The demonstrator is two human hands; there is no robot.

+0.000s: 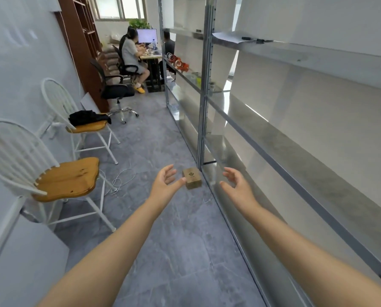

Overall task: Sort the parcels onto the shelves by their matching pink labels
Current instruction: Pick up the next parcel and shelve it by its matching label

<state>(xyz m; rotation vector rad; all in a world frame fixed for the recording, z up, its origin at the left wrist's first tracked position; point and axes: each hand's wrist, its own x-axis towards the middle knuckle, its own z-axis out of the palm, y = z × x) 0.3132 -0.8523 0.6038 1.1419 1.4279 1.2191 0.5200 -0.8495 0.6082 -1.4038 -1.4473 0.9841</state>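
As both arms stretch forward along the aisle, the left hand (166,181) and right hand (237,185) are spread wide, fingers curled, empty — a two-sided reach, apparently to flank the parcel (192,178). Left thumb tip looks to meet its near edge; contact uncertain. The parcel is a small brown cardboard box, black logo on top, lying on the grey stone-look floor (180,251) just beside the foot of the metal shelves (273,147). Shelf boards are smooth, dull grey, uprights perforated steel. No pink label visible on the parcel from here.
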